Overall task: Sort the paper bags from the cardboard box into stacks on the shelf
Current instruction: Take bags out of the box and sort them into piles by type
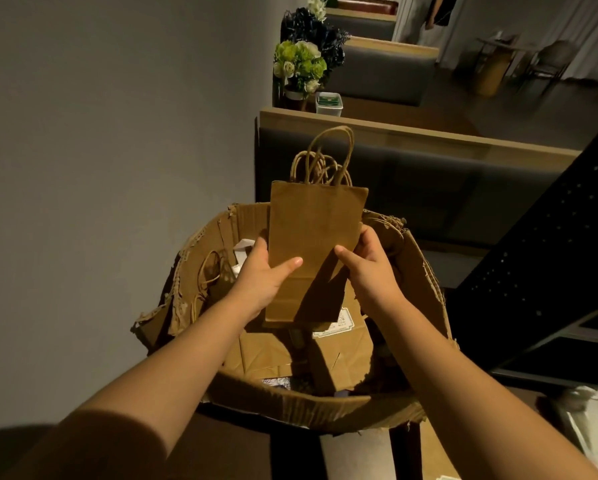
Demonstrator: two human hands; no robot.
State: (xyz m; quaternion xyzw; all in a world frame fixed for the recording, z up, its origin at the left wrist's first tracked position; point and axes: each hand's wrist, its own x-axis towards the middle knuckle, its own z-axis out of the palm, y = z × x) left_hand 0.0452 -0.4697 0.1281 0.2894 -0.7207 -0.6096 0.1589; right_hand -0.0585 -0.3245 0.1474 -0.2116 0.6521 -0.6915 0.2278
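Holding up a flat brown paper bag (313,244) with both hands, right over the torn cardboard box (290,400). Left hand (261,275) gripping the bag's left edge: thumb lying flat across the front, other fingers tucked behind the paper and hidden. Right hand (368,268) gripping the right edge the same way: thumb on the front, pointing in toward the left thumb, other fingers wrapped round the back. Both thumbs near each other on the lower half of the bag, not touching. Twisted paper handles (328,157) sticking up well above the fingers, several loops bunched together, so maybe more than one bag in the grip; cannot tell how many.

Under the hands, inside the box, more flat brown bags (266,351) lying down, one with a white label (335,323) peeking out just below the held bag. To the left of the left fingers, another loose rope handle (211,268) against the box wall.

Past the fingertips, a dark padded seat back with a wooden top (412,140). Farther off, green and white flowers (299,64) and a small white tub (329,103). To the right of the right hand, a black panel with little holes (540,244). Plain grey wall (100,116) to the left.
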